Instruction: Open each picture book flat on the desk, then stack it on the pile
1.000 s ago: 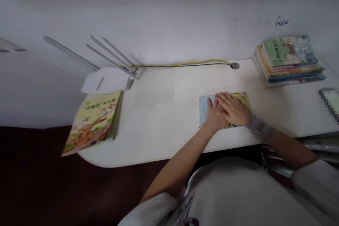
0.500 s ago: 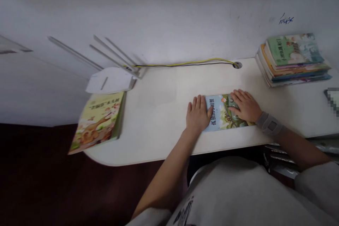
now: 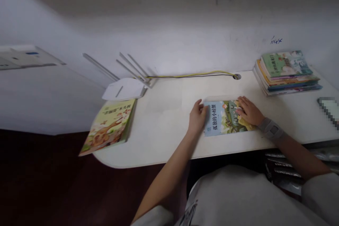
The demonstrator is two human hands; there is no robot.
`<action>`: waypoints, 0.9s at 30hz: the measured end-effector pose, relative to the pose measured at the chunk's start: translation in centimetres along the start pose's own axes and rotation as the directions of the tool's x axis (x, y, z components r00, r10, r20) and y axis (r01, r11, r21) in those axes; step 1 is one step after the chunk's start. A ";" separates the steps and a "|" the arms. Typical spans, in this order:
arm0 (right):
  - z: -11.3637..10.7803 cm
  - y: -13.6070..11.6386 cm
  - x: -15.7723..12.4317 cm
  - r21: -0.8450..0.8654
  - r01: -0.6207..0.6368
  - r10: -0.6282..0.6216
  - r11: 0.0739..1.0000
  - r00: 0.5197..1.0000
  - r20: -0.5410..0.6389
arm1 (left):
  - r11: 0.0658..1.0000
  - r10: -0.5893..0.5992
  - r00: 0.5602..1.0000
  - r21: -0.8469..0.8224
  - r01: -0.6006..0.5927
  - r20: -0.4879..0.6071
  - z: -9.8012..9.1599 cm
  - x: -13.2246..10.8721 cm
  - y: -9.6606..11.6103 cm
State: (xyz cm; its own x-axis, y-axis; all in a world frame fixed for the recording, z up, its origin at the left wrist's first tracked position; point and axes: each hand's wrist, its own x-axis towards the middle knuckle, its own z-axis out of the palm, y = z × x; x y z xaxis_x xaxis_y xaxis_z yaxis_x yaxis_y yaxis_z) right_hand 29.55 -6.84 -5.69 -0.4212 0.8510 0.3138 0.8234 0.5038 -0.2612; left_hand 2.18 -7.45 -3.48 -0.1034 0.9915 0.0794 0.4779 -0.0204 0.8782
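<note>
A blue and green picture book (image 3: 218,120) lies flat on the white desk in front of me. My left hand (image 3: 197,114) is turned on its side at the book's left edge, fingers curled in and thumb against the cover's border; its fingertips are partly hidden. Flat across the right part of the cover rests my right hand (image 3: 250,111), fingers stretched out and a grey band (image 3: 272,129) round its wrist. The cover's right end is partly hidden under that hand.
A stack of books (image 3: 287,72) stands at the back right. On the left, a yellow-green book (image 3: 109,125) overhangs the desk's edge beside a white router (image 3: 123,90). Yellow and black cables (image 3: 185,75) run along the wall to a round hole. A blurred-out device (image 3: 329,111) lies far right.
My left hand has gone from lying flat at the book's left side to curled on its edge. My right hand stays flat, slightly farther right on the cover. The camera view has shifted.
</note>
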 end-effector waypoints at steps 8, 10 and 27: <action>-0.3 0.5 0.6 0.076 -0.028 0.034 0.997 0.997 -0.069 | 0.849 0.012 0.946 -0.503 0.162 0.324 -1.6 1.9 2.2; -0.6 0.5 0.7 0.095 -0.024 0.032 0.995 0.996 -0.085 | 0.847 0.002 0.941 -0.501 0.179 0.339 -1.7 2.2 2.3; -8.7 0.2 1.3 0.350 0.030 -0.040 0.936 0.999 0.022 | 0.962 0.125 0.990 -0.251 -0.106 0.061 -3.0 -0.7 3.4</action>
State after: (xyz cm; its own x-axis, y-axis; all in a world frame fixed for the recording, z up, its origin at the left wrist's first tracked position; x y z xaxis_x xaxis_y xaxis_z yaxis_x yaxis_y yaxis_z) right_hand 32.51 -6.92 2.64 -0.4621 0.8330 0.3043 0.6253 0.5494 -0.5542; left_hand 1.29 -8.60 0.85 0.0104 0.9871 0.1597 0.2519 -0.1572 0.9549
